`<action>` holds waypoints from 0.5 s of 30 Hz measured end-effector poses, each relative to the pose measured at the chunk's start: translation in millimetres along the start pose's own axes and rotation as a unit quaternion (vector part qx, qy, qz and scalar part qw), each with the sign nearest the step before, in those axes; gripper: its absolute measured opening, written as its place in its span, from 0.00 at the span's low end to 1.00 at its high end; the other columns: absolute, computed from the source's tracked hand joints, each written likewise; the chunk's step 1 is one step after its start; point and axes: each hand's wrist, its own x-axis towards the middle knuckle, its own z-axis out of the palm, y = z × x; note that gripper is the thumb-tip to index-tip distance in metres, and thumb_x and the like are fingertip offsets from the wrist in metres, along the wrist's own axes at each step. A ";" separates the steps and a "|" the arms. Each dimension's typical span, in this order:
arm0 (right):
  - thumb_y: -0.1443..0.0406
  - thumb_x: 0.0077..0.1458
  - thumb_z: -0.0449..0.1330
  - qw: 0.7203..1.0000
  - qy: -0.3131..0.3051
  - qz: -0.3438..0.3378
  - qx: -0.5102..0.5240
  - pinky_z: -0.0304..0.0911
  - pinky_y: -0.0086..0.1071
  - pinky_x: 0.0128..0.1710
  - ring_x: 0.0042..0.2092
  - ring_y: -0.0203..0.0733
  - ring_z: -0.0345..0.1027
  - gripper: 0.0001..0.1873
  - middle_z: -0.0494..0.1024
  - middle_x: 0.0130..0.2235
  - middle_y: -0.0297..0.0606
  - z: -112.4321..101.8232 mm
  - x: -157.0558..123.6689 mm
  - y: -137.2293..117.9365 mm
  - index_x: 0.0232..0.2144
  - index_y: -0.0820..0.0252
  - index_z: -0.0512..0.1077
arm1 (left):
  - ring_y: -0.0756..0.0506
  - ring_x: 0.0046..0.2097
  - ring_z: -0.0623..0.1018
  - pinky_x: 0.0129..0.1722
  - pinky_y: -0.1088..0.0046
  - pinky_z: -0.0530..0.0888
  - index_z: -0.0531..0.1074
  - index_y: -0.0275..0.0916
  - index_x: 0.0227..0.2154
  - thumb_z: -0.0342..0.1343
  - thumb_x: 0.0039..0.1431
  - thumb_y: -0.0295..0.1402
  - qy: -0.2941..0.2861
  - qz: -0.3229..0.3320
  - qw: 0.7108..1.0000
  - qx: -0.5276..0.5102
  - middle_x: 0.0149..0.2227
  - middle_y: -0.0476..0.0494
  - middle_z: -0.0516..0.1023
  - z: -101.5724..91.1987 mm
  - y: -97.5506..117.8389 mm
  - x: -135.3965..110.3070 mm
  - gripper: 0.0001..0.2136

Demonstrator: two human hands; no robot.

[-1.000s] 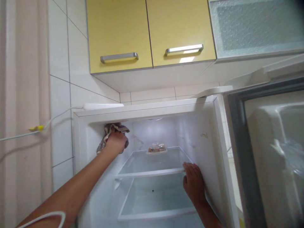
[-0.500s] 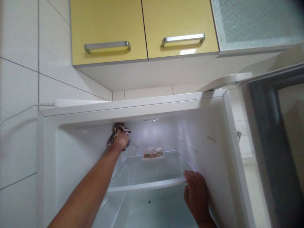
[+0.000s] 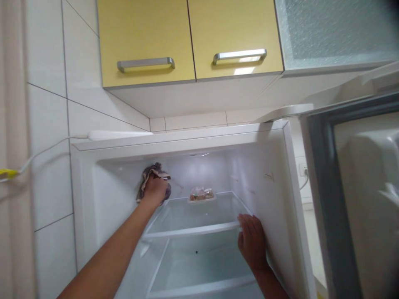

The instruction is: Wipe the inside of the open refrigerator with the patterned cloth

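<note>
My left hand [image 3: 156,189] reaches into the upper part of an open fridge [image 3: 181,142], its fingers closed on a crumpled dark brown cloth [image 3: 146,174] with a light edge. The cloth presses on the inner left wall near the back corner. My right hand [image 3: 253,238] grips the right end of the upper fridge shelf [image 3: 193,229], fingers over its front edge and thumb lower down. A clear-wrapped food tray [image 3: 202,194] with brownish contents sits at the back of that shelf.
The fridge door [image 3: 346,199] stands open on the right. Yellow cabinets [image 3: 143,37] with metal handles hang above. A lower shelf [image 3: 199,286] shows beneath, and a small dark speck lies below the upper shelf. A white cable [image 3: 46,150] runs along the tiled wall at left.
My left hand and the cloth have shifted slightly toward me along the left wall. My right hand stays on the shelf edge. The view has turned a little to the left.
</note>
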 end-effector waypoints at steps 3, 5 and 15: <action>0.76 0.52 0.51 1.000 -0.005 -0.003 -0.003 0.62 0.53 0.62 0.56 0.50 0.65 0.27 0.76 0.50 0.47 -4.2 3.1 -0.8 0.54 0.64 0.67 | 0.33 0.46 0.82 0.62 0.47 0.64 0.81 0.31 0.33 0.48 0.57 0.24 0.001 -0.005 0.999 0.049 0.39 0.27 0.85 -24.2 8.6 -34.8 0.14; 0.76 0.51 0.51 1.000 -0.009 0.001 -0.001 0.63 0.52 0.62 0.56 0.50 0.65 0.28 0.76 0.51 0.47 -6.6 4.4 -1.6 0.55 0.64 0.67 | 0.31 0.47 0.81 0.59 0.46 0.66 0.81 0.31 0.35 0.44 0.59 0.24 0.000 -0.002 0.998 0.067 0.40 0.26 0.85 -41.2 12.6 -61.4 0.17; 0.77 0.50 0.51 1.000 -0.002 0.002 0.006 0.63 0.53 0.62 0.56 0.50 0.65 0.29 0.76 0.50 0.47 -5.5 3.6 -2.3 0.55 0.64 0.66 | 0.29 0.54 0.79 0.58 0.43 0.70 0.77 0.43 0.52 0.58 0.50 0.32 -0.037 0.021 0.993 0.115 0.52 0.36 0.83 -65.6 -5.6 -163.1 0.23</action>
